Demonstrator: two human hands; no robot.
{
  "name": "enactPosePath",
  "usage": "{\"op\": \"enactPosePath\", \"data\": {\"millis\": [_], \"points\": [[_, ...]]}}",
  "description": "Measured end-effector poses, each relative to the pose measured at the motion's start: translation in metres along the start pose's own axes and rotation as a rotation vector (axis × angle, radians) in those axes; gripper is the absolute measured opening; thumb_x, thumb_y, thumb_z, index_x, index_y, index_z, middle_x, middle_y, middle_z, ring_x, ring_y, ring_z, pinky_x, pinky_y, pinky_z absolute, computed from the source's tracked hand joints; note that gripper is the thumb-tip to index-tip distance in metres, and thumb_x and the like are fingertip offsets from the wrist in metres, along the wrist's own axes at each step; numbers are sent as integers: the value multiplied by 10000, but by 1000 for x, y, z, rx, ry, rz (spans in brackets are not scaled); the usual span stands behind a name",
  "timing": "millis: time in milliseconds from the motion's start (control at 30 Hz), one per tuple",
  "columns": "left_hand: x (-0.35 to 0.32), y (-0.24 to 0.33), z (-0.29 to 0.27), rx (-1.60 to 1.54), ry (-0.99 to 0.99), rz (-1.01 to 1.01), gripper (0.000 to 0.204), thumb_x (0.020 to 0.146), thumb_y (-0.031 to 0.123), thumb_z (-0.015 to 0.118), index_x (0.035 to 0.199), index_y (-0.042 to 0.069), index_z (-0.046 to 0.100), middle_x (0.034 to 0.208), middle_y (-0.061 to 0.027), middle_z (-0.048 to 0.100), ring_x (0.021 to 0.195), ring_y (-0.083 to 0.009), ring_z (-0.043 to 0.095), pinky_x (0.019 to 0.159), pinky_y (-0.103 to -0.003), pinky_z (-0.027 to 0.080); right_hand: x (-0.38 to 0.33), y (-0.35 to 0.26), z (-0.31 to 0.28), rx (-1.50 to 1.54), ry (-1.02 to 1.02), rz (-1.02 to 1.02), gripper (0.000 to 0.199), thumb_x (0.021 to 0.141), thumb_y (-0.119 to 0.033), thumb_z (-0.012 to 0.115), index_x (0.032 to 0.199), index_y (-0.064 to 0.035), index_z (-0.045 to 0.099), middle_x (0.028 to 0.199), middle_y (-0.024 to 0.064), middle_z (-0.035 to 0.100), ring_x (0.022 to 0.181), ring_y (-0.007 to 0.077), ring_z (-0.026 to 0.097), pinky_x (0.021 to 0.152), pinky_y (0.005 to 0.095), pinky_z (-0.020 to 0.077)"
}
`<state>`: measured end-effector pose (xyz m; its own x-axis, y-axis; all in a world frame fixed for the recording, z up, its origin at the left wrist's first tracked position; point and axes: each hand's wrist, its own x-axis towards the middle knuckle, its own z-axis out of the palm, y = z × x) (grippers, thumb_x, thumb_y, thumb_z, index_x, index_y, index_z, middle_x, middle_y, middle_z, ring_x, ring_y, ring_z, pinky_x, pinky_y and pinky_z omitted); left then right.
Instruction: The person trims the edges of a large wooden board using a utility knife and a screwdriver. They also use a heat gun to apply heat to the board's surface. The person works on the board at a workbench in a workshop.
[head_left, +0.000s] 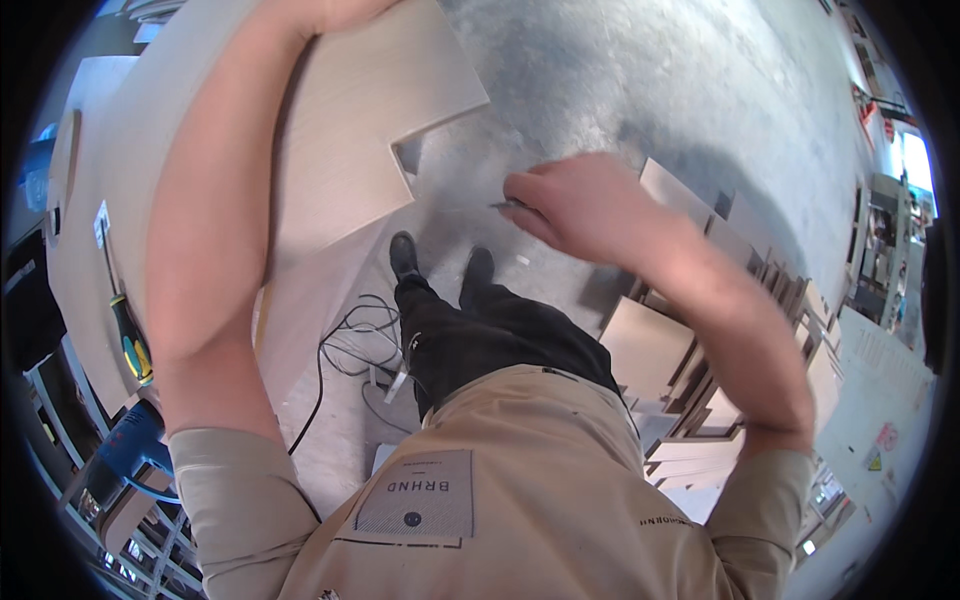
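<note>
A pale wooden board (350, 130) with a square notch cut in its right edge lies on the bench at the upper left. My left arm reaches across it, and my left hand (345, 12) rests by its far part. The fingers there are cut off by the top of the picture. Out over the floor, right of the notch, my right hand (580, 205) is closed, slightly blurred. A small thin dark-grey piece (512, 204) sticks out between its fingers; its kind cannot be made out.
On the bench (100, 180) lies a screwdriver (130, 335) with a green and yellow handle. A blue power tool (130, 440) is nearer me. Cables (355, 335) coil on the floor by my legs. Stacked panels (645, 350) stand at the right, under my right forearm.
</note>
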<state>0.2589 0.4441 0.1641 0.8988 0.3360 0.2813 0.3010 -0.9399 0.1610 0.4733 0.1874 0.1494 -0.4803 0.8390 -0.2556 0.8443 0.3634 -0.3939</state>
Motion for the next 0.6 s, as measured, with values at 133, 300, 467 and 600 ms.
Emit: {"op": "enactPosePath", "data": {"millis": [133,300,467,600], "points": [[-2,13,3,-47,336,-86,246,917,276,606,818,55,648,879,-167,648,910,-369,612,855,-473,500,-16,-5,18,680,404,227,183,908,-212,751,902,-60,648,717,43,637,651,163,643,599,330,509],[-13,49,-4,84,512,-415,286,830,180,685,1076,44,630,1154,-176,607,1128,-407,557,998,-479,476,20,-40,42,1558,660,459,215,906,-188,776,860,-62,607,760,31,625,577,98,550,536,263,457],[-104,122,-28,19,819,-729,288,812,109,690,1083,49,613,1209,-198,571,1157,-408,540,1017,-459,449,50,-83,74,1727,712,231,175,989,-117,668,954,-96,497,769,30,578,599,116,539,587,299,483],[-213,159,-65,301,709,-991,300,790,76,680,1080,39,612,1221,-184,581,1154,-390,548,1004,-469,452,56,-83,75,1885,703,186,184,995,-98,661,918,-90,495,706,19,548,590,113,545,543,275,435]]}}
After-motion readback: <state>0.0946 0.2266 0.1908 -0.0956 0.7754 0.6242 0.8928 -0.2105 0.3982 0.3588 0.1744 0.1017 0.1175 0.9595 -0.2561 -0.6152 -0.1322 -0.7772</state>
